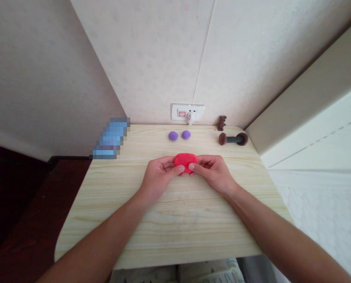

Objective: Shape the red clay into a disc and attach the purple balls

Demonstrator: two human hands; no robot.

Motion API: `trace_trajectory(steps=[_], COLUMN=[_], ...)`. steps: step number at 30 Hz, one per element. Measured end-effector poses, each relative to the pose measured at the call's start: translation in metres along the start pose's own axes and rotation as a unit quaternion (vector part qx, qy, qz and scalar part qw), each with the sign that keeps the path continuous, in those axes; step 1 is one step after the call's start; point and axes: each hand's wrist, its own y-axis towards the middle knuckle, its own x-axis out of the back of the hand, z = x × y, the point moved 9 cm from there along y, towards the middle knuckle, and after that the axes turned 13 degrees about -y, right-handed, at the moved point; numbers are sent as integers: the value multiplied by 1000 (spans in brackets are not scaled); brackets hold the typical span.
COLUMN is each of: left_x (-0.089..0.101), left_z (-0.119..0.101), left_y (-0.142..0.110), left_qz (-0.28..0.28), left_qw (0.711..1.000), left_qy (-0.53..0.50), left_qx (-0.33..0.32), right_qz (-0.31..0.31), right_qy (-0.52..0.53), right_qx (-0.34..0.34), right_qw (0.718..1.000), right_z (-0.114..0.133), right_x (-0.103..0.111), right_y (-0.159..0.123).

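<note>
A flattened, rounded piece of red modelling clay (184,159) is held between both hands above the middle of the table. My left hand (160,173) grips its left side, thumb on the near face and fingers behind. On the right side, my right hand (215,171) pinches it the same way, its thumb pressed near the lower middle. Beyond the hands, two purple clay lumps, one on the left (173,136) and one on the right (186,135), lie side by side on the table.
The pale wood-grain table (193,224) meets the wall at the back. A dumbbell-shaped object (234,139) with brown ends and a small brown figurine (221,123) are at the back right. A pixelated blue item (112,137) lies at the left edge. A wall socket (187,113) holds a plug.
</note>
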Motion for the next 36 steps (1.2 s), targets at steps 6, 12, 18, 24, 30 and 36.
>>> trace_trajectory(steps=[6,12,18,24,30,36], left_x=[0,4,0,2,0,-1], left_z=[3,2,-1,-1,0,-1], left_y=[0,0,0,-1,0,0], left_qz=[14,1,-1,-15,-4,2], left_qw=[1000,1000,1000,1000,1000,1000], left_qy=[-24,-19,1,14,7,-5], left_qx=[3,-4,-7,-5,5,4], right_qz=[-4,15,5,46,70,59], right_qy=[11,0,33,15,8,40], right_qx=[0,-17,-9,-9,5,2], right_qw=[1000,1000,999,999,997,997], right_z=[2,-2,0,2,4,3], right_x=[1,-1,-3,-13,-14,-12], right_y=[0,0,0,-2,-1,-1])
